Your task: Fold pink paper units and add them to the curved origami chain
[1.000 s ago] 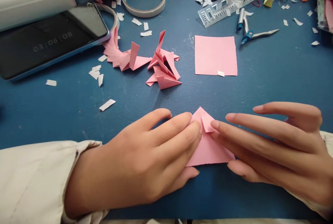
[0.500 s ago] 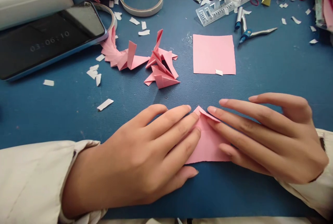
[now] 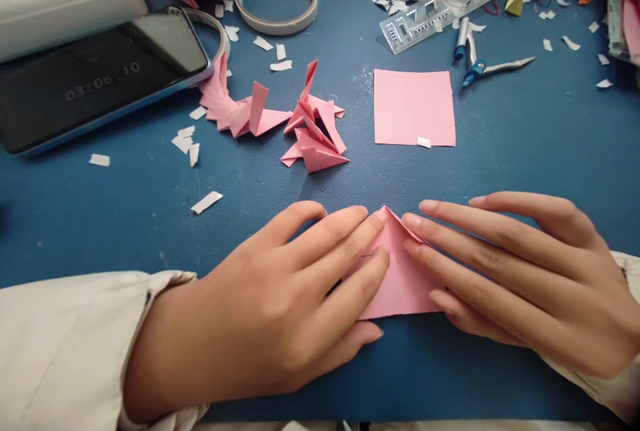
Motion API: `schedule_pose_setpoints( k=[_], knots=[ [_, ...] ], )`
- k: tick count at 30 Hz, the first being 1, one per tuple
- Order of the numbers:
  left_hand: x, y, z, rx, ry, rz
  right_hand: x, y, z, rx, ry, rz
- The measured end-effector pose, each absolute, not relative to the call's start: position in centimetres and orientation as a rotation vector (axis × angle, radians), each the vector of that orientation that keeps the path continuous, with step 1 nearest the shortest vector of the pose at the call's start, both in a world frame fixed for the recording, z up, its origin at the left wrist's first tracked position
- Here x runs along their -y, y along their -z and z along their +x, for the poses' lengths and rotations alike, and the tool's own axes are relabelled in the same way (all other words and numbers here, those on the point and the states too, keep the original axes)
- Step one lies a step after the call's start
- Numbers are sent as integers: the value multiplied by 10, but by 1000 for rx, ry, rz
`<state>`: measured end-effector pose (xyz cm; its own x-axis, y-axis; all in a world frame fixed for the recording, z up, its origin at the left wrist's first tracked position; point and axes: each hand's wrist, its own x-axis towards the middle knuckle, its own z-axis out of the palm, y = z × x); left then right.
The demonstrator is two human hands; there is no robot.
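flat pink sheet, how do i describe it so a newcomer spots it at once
On the blue table, look beyond the left hand and right hand. The flat pink sheet lies short of the clear ruler, a white scrap at its near edge. Unlike the folded pink pieces on its left, it shows no folds.

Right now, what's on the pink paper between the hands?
The left hand and right hand have fingers over the pink paper. Its middle shows; what those fingers cover can't be seen.
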<state>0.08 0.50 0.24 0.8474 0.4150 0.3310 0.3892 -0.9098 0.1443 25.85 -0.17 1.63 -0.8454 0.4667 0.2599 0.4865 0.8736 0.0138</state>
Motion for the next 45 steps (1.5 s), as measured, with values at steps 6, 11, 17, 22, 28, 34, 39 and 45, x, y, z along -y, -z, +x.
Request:
schedule_pose_setpoints(
  k=[6, 11, 17, 22, 28, 34, 39, 45],
  knots=[
    [-4, -9, 0, -629, -488, 2944, 8, -14, 259, 2765, -8, -706],
    [-1, -14, -2, -683, -561, 2925, 8, -11, 257, 2763, -43, -723],
    [2, -12, 1, -677, -507, 2966, 4, -10, 257, 2796, -4, -684],
    [4, -12, 0, -699, -492, 2923, -6, -7, 257, 2776, -42, -573],
    [1, -12, -1, -676, -455, 2954, -14, -7, 254, 2783, -112, -500],
    [2, -13, -4, -649, -526, 2979, -10, -5, 257, 2736, -136, -493],
    [1, -13, -4, -662, -585, 2934, -4, -7, 258, 2752, -119, -575],
    [1, -10, -4, -647, -729, 2873, 4, -11, 256, 2721, -199, -702]
  ],
)
